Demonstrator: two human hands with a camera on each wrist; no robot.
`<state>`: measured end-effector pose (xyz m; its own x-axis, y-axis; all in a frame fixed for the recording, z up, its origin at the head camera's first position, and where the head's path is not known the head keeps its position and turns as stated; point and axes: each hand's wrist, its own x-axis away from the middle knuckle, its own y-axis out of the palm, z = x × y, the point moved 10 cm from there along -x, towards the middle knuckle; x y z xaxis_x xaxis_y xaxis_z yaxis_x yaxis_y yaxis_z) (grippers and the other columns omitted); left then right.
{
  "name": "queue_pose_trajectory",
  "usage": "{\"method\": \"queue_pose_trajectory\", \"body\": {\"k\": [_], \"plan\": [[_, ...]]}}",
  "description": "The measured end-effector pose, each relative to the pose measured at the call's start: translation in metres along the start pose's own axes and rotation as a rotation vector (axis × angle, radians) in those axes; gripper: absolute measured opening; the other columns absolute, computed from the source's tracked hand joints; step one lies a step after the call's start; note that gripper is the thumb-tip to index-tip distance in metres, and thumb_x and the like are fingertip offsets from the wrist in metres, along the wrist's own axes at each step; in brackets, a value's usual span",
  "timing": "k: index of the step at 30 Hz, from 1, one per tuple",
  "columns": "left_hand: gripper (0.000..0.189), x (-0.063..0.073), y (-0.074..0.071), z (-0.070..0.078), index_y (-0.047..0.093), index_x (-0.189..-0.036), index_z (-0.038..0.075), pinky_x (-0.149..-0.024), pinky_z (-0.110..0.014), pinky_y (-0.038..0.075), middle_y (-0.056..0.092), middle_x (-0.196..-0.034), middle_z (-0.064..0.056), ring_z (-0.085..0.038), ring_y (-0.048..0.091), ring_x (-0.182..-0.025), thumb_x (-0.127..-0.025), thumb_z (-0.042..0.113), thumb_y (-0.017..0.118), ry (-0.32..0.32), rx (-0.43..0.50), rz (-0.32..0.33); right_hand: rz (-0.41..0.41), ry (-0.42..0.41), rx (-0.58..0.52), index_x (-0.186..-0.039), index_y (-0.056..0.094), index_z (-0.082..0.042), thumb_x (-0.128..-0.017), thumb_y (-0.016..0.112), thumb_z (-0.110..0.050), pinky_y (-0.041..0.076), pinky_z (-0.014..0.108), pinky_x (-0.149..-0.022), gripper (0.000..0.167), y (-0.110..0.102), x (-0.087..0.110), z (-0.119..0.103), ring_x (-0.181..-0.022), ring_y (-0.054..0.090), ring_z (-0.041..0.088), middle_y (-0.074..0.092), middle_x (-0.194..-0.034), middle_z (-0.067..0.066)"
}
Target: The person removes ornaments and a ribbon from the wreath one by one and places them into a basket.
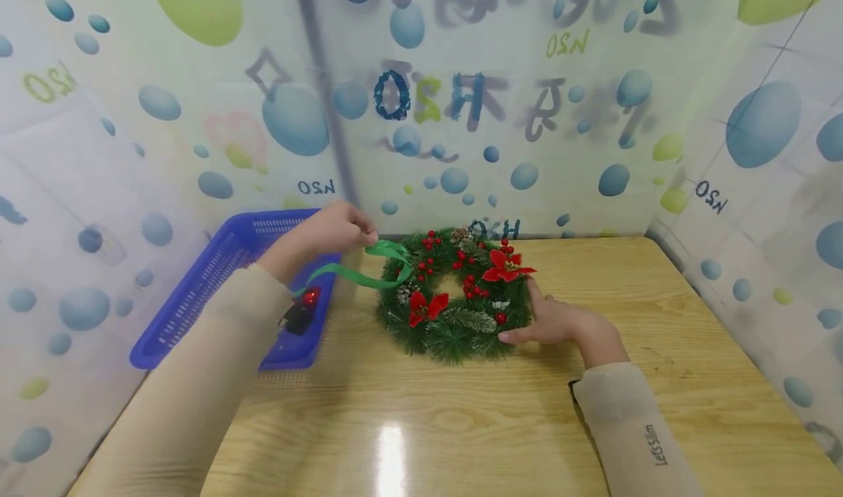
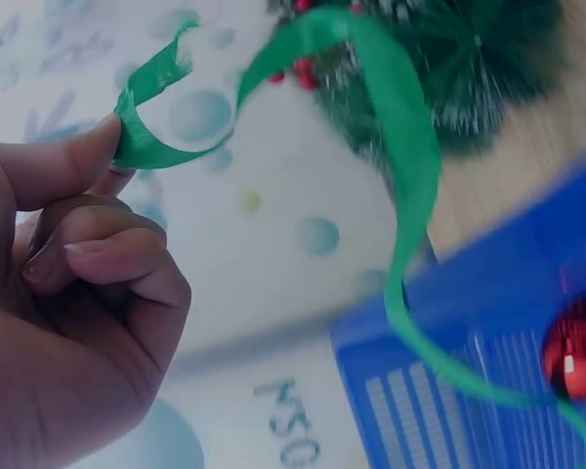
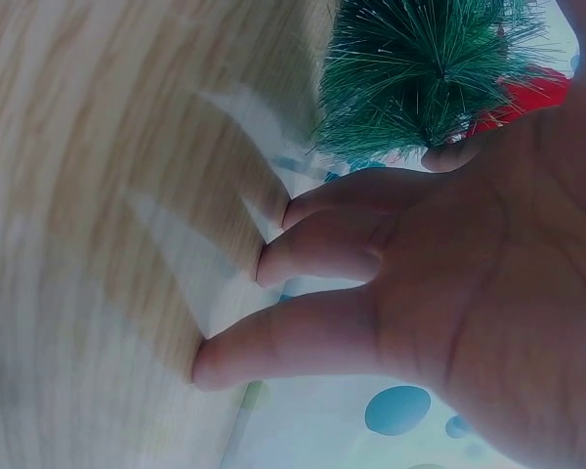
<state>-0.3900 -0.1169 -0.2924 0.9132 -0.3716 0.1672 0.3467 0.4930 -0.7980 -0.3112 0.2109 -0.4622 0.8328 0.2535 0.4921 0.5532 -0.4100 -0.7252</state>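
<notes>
A green ribbon [image 1: 358, 277] is pinched near its end between the thumb and finger of my left hand [image 1: 332, 230], raised above the blue basket. In the left wrist view the ribbon [image 2: 405, 147] loops through the air and trails down into the basket. On the table lies a green wreath [image 1: 454, 332] with red berries, pinecones and red poinsettia flowers [image 1: 428, 309]. My right hand [image 1: 556, 320] is at the wreath's right side, thumb at its front edge. In the right wrist view its spread fingers [image 3: 293, 342] reach down to the tabletop beside the wreath's needles [image 3: 420, 88].
The blue plastic basket [image 1: 224, 226] stands at the left of the wooden table [image 1: 658, 409]. Inside it are a shiny red ball [image 1: 311, 297] and a dark item [image 1: 299, 320]. A patterned curtain wall [image 1: 454, 153] borders the table's back and sides.
</notes>
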Motion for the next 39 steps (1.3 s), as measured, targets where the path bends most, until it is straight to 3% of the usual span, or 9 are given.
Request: {"method": "queue_pose_trajectory", "body": {"k": [6,11,15,19,22,25,30,34,39], "plan": [[0.025,0.016,-0.026,-0.027,0.079,-0.114,0.001,-0.08,-0.039,0.048,0.067,-0.108,-0.014,-0.019,0.049,-0.08,-0.105,0.019,0.065,-0.033,-0.048,0.043,-0.002,0.003,-0.001,-0.165,-0.026,-0.005,-0.084,0.071,-0.081,0.022,0.078,-0.122,0.147,0.001,-0.001,0.001,-0.157,0.011,0.064,0.003,-0.169,0.043],[0.032,0.031,-0.039,-0.053,0.077,-0.123,0.001,-0.102,-0.059,0.051,0.072,-0.117,-0.017,-0.035,0.063,-0.112,-0.106,0.024,0.064,-0.067,-0.068,0.063,0.0,0.009,-0.005,-0.166,-0.026,-0.007,-0.084,0.071,-0.081,0.022,0.078,-0.122,0.147,0.001,-0.002,0.002,-0.157,0.012,0.063,0.003,-0.17,0.042],[0.037,0.042,-0.045,-0.074,0.075,-0.128,0.001,-0.109,-0.07,0.046,0.072,-0.13,-0.022,-0.045,0.06,-0.13,-0.105,0.027,0.063,-0.103,-0.08,0.065,0.004,0.005,-0.005,-0.165,-0.026,-0.006,-0.084,0.071,-0.08,0.022,0.078,-0.121,0.147,0.001,-0.001,0.001,-0.156,0.013,0.064,0.004,-0.169,0.043],[0.037,0.05,-0.053,-0.09,0.075,-0.126,0.0,-0.088,-0.055,0.056,0.073,-0.122,-0.021,-0.038,0.064,-0.109,-0.104,0.028,0.064,-0.128,-0.1,0.075,0.001,0.008,-0.002,-0.165,-0.026,-0.006,-0.084,0.071,-0.081,0.023,0.078,-0.121,0.147,0.001,0.0,0.0,-0.156,0.013,0.065,0.003,-0.169,0.044],[0.036,0.055,-0.058,-0.099,0.075,-0.124,-0.002,-0.071,-0.041,0.054,0.074,-0.109,-0.016,-0.028,0.061,-0.089,-0.103,0.026,0.065,-0.132,-0.105,0.083,-0.001,0.012,0.001,-0.165,-0.026,-0.006,-0.085,0.07,-0.081,0.023,0.078,-0.121,0.146,0.002,-0.001,0.0,-0.155,0.015,0.065,0.002,-0.169,0.044],[0.038,0.058,-0.06,-0.107,0.074,-0.126,-0.004,-0.074,-0.041,0.057,0.076,-0.111,-0.019,-0.025,0.064,-0.086,-0.104,0.025,0.065,-0.138,-0.111,0.084,0.001,0.013,0.015,-0.165,-0.026,-0.006,-0.085,0.07,-0.08,0.024,0.078,-0.12,0.145,0.002,-0.001,0.001,-0.155,0.016,0.065,0.003,-0.169,0.044],[0.04,0.06,-0.059,-0.122,0.072,-0.127,-0.005,-0.091,-0.053,0.059,0.075,-0.122,-0.026,-0.032,0.07,-0.103,-0.103,0.025,0.066,-0.155,-0.111,0.077,0.004,0.008,0.032,-0.165,-0.025,-0.005,-0.086,0.069,-0.081,0.022,0.079,-0.12,0.144,0.001,-0.002,0.002,-0.155,0.013,0.066,0.003,-0.168,0.045],[0.029,0.061,-0.063,-0.134,0.077,-0.106,-0.004,-0.08,-0.041,0.058,0.077,-0.095,-0.016,-0.026,0.068,-0.088,-0.101,0.023,0.067,-0.147,-0.117,0.104,0.005,0.008,0.032,-0.166,-0.025,-0.005,-0.085,0.069,-0.081,0.022,0.08,-0.12,0.145,0.001,-0.002,0.002,-0.155,0.012,0.066,0.003,-0.168,0.045],[0.029,0.063,-0.067,-0.152,0.067,-0.076,0.003,-0.064,-0.032,0.045,0.057,-0.065,0.003,-0.017,0.049,-0.065,-0.101,0.018,0.066,-0.145,-0.119,0.112,0.004,0.006,0.03,-0.166,-0.025,-0.005,-0.085,0.069,-0.082,0.022,0.079,-0.12,0.145,0.001,-0.001,0.0,-0.155,0.013,0.066,0.003,-0.168,0.045]]}}
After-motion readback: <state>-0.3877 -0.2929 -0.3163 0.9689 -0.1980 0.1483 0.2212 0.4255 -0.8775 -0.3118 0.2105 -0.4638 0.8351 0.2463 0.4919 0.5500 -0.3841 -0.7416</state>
